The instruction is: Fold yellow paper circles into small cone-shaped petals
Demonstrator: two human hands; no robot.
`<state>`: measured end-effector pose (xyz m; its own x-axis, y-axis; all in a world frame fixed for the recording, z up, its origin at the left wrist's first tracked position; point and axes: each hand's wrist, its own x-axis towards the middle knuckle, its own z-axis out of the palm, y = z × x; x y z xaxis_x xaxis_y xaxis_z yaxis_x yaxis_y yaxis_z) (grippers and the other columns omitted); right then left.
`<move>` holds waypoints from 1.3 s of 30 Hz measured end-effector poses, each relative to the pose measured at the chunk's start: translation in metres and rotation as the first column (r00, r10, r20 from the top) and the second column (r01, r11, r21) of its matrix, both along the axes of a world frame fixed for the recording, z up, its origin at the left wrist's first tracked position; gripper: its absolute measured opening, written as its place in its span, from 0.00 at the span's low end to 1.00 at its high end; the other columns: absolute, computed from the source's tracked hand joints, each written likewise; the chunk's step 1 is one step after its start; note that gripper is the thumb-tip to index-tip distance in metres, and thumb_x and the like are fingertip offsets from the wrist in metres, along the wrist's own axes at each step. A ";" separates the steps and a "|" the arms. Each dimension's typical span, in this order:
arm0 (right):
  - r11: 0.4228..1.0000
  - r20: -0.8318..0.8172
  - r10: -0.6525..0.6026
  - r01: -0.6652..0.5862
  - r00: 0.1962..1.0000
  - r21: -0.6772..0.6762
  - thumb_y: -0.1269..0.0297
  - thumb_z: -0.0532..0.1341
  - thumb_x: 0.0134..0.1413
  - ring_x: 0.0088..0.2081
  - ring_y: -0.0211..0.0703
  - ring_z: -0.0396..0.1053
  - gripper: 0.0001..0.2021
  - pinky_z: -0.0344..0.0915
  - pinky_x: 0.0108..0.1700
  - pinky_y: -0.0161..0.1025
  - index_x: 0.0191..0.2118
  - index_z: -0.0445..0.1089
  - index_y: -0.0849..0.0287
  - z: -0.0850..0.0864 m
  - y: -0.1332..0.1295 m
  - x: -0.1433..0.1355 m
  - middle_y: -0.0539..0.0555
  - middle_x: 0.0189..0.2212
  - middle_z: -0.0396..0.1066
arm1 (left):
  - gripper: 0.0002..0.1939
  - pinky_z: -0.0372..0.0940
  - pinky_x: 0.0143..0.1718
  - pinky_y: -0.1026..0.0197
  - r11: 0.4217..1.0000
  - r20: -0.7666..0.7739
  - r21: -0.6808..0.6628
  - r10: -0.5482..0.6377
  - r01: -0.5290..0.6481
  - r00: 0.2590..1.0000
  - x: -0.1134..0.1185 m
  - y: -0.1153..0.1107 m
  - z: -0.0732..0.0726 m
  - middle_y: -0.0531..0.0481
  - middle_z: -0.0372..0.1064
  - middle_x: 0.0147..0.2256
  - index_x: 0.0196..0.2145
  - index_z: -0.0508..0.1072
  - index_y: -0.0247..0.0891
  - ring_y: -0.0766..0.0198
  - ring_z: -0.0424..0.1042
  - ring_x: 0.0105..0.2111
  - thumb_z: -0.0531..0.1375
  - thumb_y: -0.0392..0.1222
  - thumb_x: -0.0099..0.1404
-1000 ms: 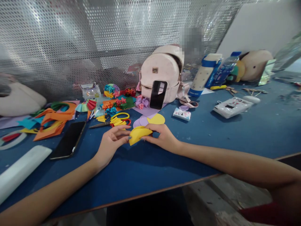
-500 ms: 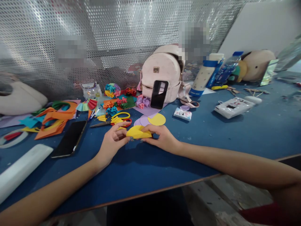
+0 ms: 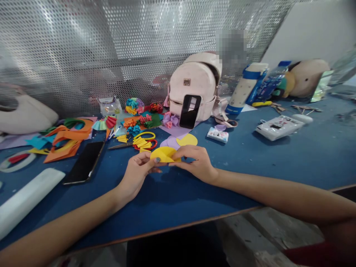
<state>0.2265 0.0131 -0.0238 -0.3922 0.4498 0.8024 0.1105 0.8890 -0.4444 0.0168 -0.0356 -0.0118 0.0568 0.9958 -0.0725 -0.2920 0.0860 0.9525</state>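
Observation:
Between my hands, just above the blue table, is a yellow paper circle (image 3: 164,154) with creases across it. My left hand (image 3: 137,171) pinches its left side, the thumb lying on top. On the right side, my right hand (image 3: 196,162) grips the paper between thumb and fingers. Behind it lie a flat yellow paper circle (image 3: 187,140) and purple paper circles (image 3: 171,142). Scissors (image 3: 147,136) with yellow and red handles rest to the left, with folded yellow paper pieces (image 3: 141,143) on top of them.
A black phone (image 3: 85,163) lies left of my left arm, near a long white object (image 3: 32,196) and orange paper scraps (image 3: 62,148). Another phone (image 3: 190,111) leans on a pale backpack (image 3: 191,79). Tissue packs (image 3: 279,127) and a tumbler (image 3: 244,89) stand right.
The yellow paper circle has opened out from a fold, showing more of its face. My left thumb has moved up onto it. The view has shifted slightly.

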 end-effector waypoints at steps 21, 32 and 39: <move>0.998 0.037 0.021 -0.018 0.999 -0.063 0.61 0.66 0.62 0.32 0.37 0.74 0.06 0.68 0.31 0.32 0.38 0.74 0.58 -0.004 0.005 0.000 0.51 0.33 0.78 | 0.28 0.71 0.27 0.66 1.000 -0.040 0.015 0.003 -0.002 0.999 0.004 0.001 0.004 0.47 0.78 0.37 0.46 0.75 0.33 0.64 0.77 0.30 0.77 0.42 0.48; 0.996 0.175 0.093 -0.091 0.980 -0.024 0.64 0.62 0.65 0.38 0.41 0.73 0.03 0.69 0.39 0.36 0.41 0.74 0.56 -0.001 0.006 -0.002 0.54 0.37 0.74 | 0.14 0.70 0.27 0.67 0.999 -0.090 0.051 0.014 -0.010 0.996 0.003 -0.001 0.000 0.49 0.78 0.28 0.33 0.82 0.34 0.65 0.74 0.26 0.76 0.40 0.48; 0.984 0.209 0.169 -0.154 0.963 -0.084 0.62 0.63 0.65 0.39 0.41 0.72 0.05 0.68 0.40 0.35 0.40 0.73 0.57 0.000 0.005 -0.002 0.54 0.36 0.73 | 0.10 0.68 0.28 0.68 0.996 -0.215 0.094 0.024 -0.003 0.976 0.004 -0.001 -0.004 0.52 0.76 0.25 0.28 0.80 0.35 0.67 0.73 0.25 0.74 0.38 0.47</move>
<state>0.2247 0.0179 -0.0240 -0.6235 0.4158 0.6621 0.0672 0.8722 -0.4845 0.0209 -0.0369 -0.0156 0.0365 0.9993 0.0113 -0.0796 -0.0084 0.9968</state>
